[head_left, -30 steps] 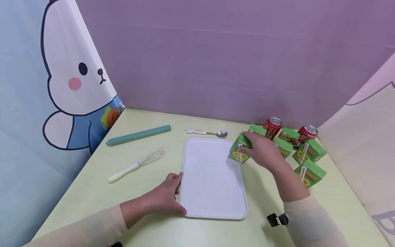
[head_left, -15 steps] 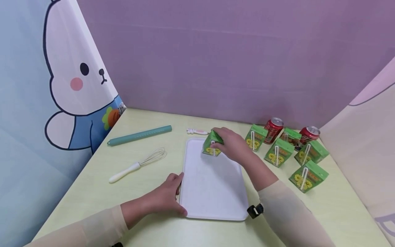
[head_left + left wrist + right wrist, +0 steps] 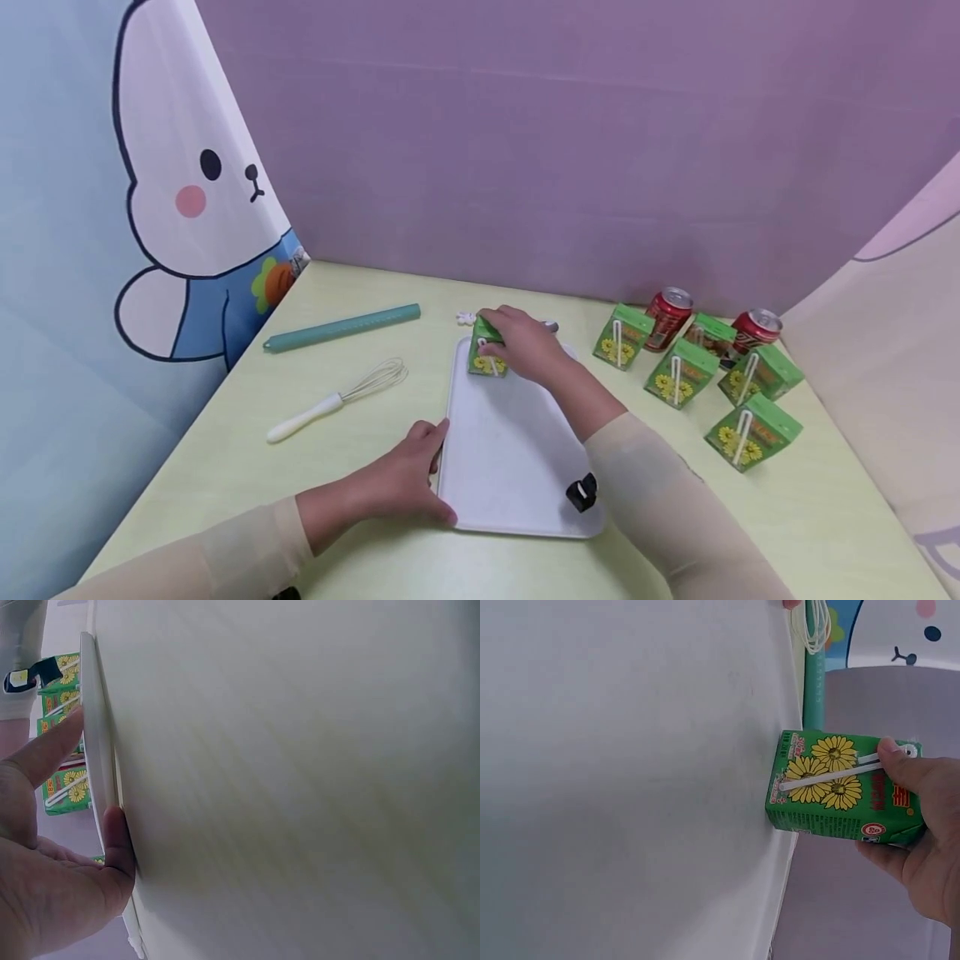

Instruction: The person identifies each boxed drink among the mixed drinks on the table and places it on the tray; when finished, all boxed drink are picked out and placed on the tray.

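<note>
My right hand [image 3: 521,342] grips a green juice box [image 3: 840,787] with yellow flowers and a white straw, thumb on the straw side. The box is upright at the far left corner of the white tray [image 3: 517,467], its base at the tray surface; whether it bears full weight there I cannot tell. At the tray's near left corner my left hand [image 3: 401,475] holds the rim, thumb at the corner and a finger [image 3: 116,836] against the outer side. A spoon [image 3: 465,317] behind the tray is mostly hidden by the right hand.
To the right stand several more green juice boxes [image 3: 681,373], with two red cans [image 3: 667,318] at the back. A whisk [image 3: 330,404] and a teal rod [image 3: 341,327] lie left of the tray. A purple cloth wall [image 3: 525,167] closes off the back.
My right hand has carried the juice box leftward from beside the tray's right edge to its far left corner. The left hand stays on the tray, which has not visibly moved.
</note>
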`<control>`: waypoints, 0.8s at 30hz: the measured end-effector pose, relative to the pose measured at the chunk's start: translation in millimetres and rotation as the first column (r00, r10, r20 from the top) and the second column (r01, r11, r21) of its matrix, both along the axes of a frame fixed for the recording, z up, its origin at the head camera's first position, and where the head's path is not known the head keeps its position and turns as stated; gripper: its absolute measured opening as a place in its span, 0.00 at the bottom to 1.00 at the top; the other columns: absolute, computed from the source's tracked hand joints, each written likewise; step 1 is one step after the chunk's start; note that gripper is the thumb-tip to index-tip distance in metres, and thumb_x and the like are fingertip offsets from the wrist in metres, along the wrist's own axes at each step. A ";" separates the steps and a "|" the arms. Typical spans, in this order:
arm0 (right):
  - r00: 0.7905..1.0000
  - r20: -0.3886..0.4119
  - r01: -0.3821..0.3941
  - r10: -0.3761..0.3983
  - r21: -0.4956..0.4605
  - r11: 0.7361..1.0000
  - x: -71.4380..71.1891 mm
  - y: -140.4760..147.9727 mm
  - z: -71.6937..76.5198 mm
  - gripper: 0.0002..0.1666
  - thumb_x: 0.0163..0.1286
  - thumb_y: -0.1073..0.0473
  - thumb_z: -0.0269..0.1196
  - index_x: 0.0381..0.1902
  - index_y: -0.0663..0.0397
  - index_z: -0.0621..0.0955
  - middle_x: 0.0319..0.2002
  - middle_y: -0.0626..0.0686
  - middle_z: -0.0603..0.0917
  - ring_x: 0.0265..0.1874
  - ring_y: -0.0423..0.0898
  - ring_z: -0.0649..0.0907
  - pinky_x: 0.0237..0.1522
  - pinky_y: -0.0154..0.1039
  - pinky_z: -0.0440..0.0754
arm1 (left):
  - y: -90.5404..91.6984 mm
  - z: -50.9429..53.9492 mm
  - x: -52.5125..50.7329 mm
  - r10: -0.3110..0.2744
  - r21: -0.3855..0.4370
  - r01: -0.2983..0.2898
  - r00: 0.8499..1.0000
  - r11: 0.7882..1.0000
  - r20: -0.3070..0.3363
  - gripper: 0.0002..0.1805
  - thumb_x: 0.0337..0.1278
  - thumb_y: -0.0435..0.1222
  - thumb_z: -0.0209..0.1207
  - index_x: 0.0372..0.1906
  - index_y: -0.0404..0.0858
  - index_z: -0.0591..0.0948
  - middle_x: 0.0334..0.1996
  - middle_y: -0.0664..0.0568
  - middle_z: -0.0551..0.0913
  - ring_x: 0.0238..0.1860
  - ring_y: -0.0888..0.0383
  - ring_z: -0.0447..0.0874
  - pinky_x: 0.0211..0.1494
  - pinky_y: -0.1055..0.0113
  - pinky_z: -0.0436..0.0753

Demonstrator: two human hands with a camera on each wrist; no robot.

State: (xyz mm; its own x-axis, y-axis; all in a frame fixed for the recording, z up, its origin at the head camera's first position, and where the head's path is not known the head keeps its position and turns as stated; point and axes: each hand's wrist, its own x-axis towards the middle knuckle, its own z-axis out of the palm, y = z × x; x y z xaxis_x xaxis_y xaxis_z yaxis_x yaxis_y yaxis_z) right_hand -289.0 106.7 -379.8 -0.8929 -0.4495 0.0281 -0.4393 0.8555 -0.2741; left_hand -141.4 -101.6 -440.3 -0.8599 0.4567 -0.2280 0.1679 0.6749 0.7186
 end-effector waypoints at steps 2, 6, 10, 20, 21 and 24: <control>1.000 0.003 -0.003 0.003 0.013 1.000 -2.3 -2.2 -1.2 0.37 0.68 0.44 0.63 0.72 0.42 0.67 0.55 0.49 0.77 0.46 0.44 0.76 0.47 0.45 0.77 | 0.3 0.2 0.1 -0.003 0.010 0.003 1.000 1.000 -0.003 0.71 0.26 0.47 0.81 0.76 0.29 0.50 0.48 0.48 0.63 0.40 0.59 0.70 0.41 0.70 0.70; 1.000 -0.004 -0.012 0.012 0.031 0.999 -7.2 -3.7 -4.0 0.37 0.69 0.42 0.61 0.73 0.42 0.66 0.55 0.49 0.76 0.47 0.44 0.75 0.46 0.44 0.76 | 0.1 -0.1 -0.2 -0.006 0.006 0.006 1.000 1.000 -0.005 0.71 0.26 0.48 0.81 0.76 0.29 0.50 0.49 0.48 0.63 0.41 0.59 0.70 0.42 0.70 0.71; 0.999 -0.014 -0.038 0.039 0.032 0.999 -11.3 -2.7 -5.7 0.38 0.69 0.42 0.61 0.73 0.42 0.65 0.56 0.49 0.75 0.47 0.45 0.75 0.47 0.44 0.76 | -0.5 -0.1 -0.9 -0.007 -0.011 0.007 1.000 1.000 -0.003 0.71 0.26 0.49 0.81 0.76 0.30 0.50 0.51 0.48 0.63 0.42 0.60 0.69 0.43 0.70 0.71; 0.998 0.054 -0.038 0.038 0.011 0.999 -13.1 2.0 -3.8 0.43 0.68 0.39 0.60 0.76 0.41 0.60 0.65 0.52 0.71 0.58 0.48 0.73 0.57 0.49 0.75 | -0.1 2.7 -0.9 -0.010 -0.023 0.010 1.000 1.000 -0.006 0.71 0.27 0.49 0.81 0.76 0.29 0.51 0.52 0.47 0.63 0.42 0.60 0.69 0.44 0.69 0.71; 0.997 0.070 -0.027 0.027 -0.003 1.000 -13.1 4.3 -3.0 0.45 0.68 0.37 0.60 0.77 0.40 0.58 0.67 0.53 0.69 0.62 0.49 0.71 0.60 0.52 0.73 | -0.1 3.2 -0.7 -0.011 -0.022 0.011 1.000 1.000 -0.007 0.71 0.27 0.49 0.81 0.76 0.29 0.51 0.52 0.47 0.63 0.42 0.60 0.70 0.44 0.69 0.71; 0.995 0.098 0.002 0.003 -0.049 0.999 -15.1 15.9 2.3 0.50 0.65 0.29 0.57 0.78 0.39 0.55 0.74 0.53 0.61 0.72 0.53 0.63 0.68 0.57 0.64 | 0.0 4.4 -0.2 -0.014 -0.014 0.014 1.000 1.000 -0.009 0.71 0.26 0.49 0.81 0.76 0.28 0.50 0.52 0.47 0.63 0.42 0.59 0.70 0.44 0.69 0.71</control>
